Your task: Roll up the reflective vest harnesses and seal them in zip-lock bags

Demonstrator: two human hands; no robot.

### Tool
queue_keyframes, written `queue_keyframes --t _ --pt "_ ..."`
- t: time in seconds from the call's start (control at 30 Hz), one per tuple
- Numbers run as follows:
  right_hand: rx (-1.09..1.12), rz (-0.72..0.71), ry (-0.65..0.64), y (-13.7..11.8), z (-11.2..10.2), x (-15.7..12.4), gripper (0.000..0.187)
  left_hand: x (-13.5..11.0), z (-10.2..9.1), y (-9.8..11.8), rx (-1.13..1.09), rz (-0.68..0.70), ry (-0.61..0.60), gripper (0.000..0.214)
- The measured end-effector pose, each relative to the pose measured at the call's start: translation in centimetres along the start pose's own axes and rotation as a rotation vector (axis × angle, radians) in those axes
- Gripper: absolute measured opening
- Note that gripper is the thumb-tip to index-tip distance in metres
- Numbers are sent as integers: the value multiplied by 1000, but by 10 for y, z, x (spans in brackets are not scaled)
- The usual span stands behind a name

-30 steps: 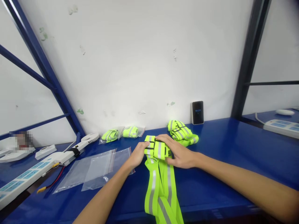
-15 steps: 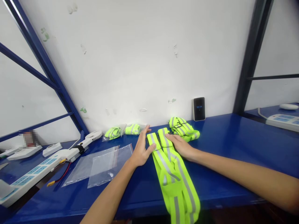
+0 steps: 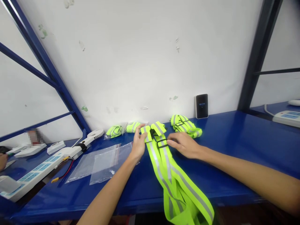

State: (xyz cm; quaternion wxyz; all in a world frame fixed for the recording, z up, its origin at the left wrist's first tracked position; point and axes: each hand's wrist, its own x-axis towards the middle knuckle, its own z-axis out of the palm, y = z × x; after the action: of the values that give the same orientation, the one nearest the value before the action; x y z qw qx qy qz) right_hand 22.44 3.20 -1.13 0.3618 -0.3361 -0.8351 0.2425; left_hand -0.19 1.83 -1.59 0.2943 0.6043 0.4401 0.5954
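Observation:
A neon-yellow reflective strap harness with silver stripes lies lengthwise over the blue table, its lower loops hanging past the front edge. My left hand grips the left strap near its top loop, thumb on the front and fingers behind. On the right strap a black buckle shows below a folded loop. My right hand has its thumb and fingers pinched at that buckle's right edge. Behind it rests another bundled reflective harness.
Two clear zip bags lie flat on the left. Bagged yellow bundles sit by the wall, beside a white handheld fan. A power strip runs along the left. A small black-faced clock stands against the wall. Another person's hand shows far left.
The top loops of the harness have shifted left and spread, baring the black buckle. My right hand has moved from the loop to the buckle's side; my left thumb now presses the left strap.

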Motion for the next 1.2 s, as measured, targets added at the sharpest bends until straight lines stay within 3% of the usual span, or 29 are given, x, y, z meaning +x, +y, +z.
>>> queue_keyframes --t 0.07,0.17,0.23,0.27,0.33,0.4,0.5,0.57,0.63,0.93,1.1,1.2 --pt "-111 -49 82 2 -6 1 47 2 -1 1 -197 -179 -42 51" --pt "-108 -229 147 2 -6 1 70 0 0 3 -274 -262 -160 49" --pt "-80 -349 118 1 -3 2 55 -4 5 4 -289 -268 -236 45" --pt "-52 -345 117 0 -1 2 42 -6 7 4 -310 -271 -287 51" --pt "63 -201 162 -1 3 3 27 -10 10 4 -335 -243 -388 65" --pt "250 21 219 -2 7 4 34 -14 10 3 -230 -137 -443 65" --pt "575 240 227 -5 11 4 57 -15 4 2 60 63 -378 76" --pt "757 320 222 -7 14 3 61 -15 1 1 168 141 -340 84" --pt "883 365 208 -10 15 2 58 -12 -1 0 185 164 -329 80" --pt "1062 330 47 -15 20 -2 40 0 4 -6 -285 -122 -263 35" --pt "1046 313 -29 -14 21 -5 64 -1 8 0 -503 -254 -167 30" --pt "1081 372 -7 -14 22 -3 51 -3 9 4 -500 -276 -189 35"
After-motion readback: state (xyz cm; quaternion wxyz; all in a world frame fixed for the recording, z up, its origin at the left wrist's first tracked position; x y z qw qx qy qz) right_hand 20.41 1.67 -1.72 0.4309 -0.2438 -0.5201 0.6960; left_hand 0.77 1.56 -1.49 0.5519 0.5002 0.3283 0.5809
